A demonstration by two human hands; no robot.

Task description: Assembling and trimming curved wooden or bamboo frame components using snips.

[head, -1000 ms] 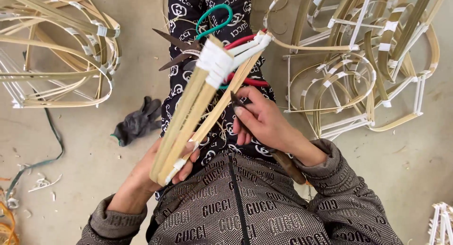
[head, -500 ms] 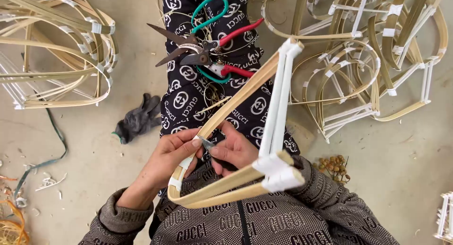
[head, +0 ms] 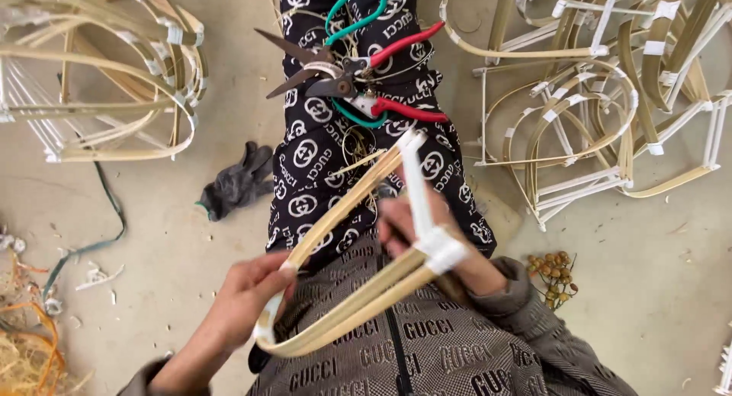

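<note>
A seated person bends a bamboo-strip frame (head: 358, 289) over the lap, just below the tools lying on the patterned trousers (head: 320, 144). The left hand (head: 244, 301) has its fingers curled tight round the frame's bowed end where white tape (head: 268, 329) wraps it, apparently to keep the curve from springing open. The right hand (head: 427, 240) sits behind the frame's upright white-wrapped strut (head: 415, 186), fingers closed about the taped joint (head: 442, 251), seemingly bracing it. Above the frame, red-handled pruning shears (head: 381, 76) and green-handled scissors (head: 335, 60) rest on the trousers within easy reach. Left of the trousers a dark glove (head: 236, 182) lies on the concrete floor (head: 648, 289); finished bamboo frames (head: 595, 114) are piled to the right, more (head: 107, 83) to the left.
</note>
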